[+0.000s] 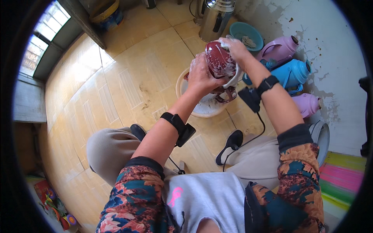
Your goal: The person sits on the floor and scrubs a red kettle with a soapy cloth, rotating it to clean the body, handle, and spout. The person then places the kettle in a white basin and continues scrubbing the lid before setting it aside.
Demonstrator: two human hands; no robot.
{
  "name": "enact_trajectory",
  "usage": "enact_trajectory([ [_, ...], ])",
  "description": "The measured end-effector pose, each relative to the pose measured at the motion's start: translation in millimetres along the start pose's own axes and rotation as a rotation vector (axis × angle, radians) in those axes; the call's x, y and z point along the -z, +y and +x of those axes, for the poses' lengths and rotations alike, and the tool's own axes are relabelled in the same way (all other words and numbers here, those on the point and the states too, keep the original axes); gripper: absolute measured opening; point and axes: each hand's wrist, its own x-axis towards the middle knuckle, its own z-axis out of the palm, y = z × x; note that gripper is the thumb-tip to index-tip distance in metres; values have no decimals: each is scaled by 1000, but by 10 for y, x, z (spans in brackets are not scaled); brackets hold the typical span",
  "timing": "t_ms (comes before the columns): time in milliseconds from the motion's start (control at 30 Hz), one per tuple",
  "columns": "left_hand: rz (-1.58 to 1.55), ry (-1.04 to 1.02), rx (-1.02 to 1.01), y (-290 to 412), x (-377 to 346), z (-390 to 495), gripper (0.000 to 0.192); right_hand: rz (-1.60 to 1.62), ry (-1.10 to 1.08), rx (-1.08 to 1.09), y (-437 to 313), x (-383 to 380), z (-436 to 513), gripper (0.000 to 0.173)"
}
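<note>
A dark red vessel (219,58), probably a thermos flask, is streaked with white suds and held tilted above a pale basin (180,87). My left hand (201,72) grips its near left side. Against its upper right side presses my right hand (234,49), foamy, with what looks like a wet cloth or scrubber partly hidden under the fingers. Below the vessel a dark red handle (228,95) sticks out over the basin. Soapy water (208,104) shows inside the basin, though my hands and the vessel hide much of it.
Along the peeling wall (320,49) lie a pink thermos (281,48), a blue thermos (293,72) and a lilac thermos (307,104). A teal bowl (255,33) holding a cloth and a steel thermos (217,20) stand beyond. A yellow-rimmed bucket (106,16) sits far left on the tiled floor (128,64).
</note>
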Motion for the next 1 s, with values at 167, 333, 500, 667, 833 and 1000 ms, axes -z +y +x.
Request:
enact_trajectory([
  [167,-51,-43,-28,55,23,3,74,75,312,161,-252,-175,-626,40],
  [333,-19,-23,-37,69,-15,7,71,289,455,55,-408,-288,-837,49],
  [500,-15,-76,-51,58,-22,17,74,-23,260,58,-143,-61,-492,38],
  [667,-107,-90,-33,54,-10,24,81,309,233,-95,-174,-48,-523,40],
  [833,-128,-114,-33,42,-38,28,80,663,260,-212,-377,-206,-861,51],
  [1000,-179,-77,-5,43,-67,-4,82,125,272,-14,-530,-101,-910,61],
])
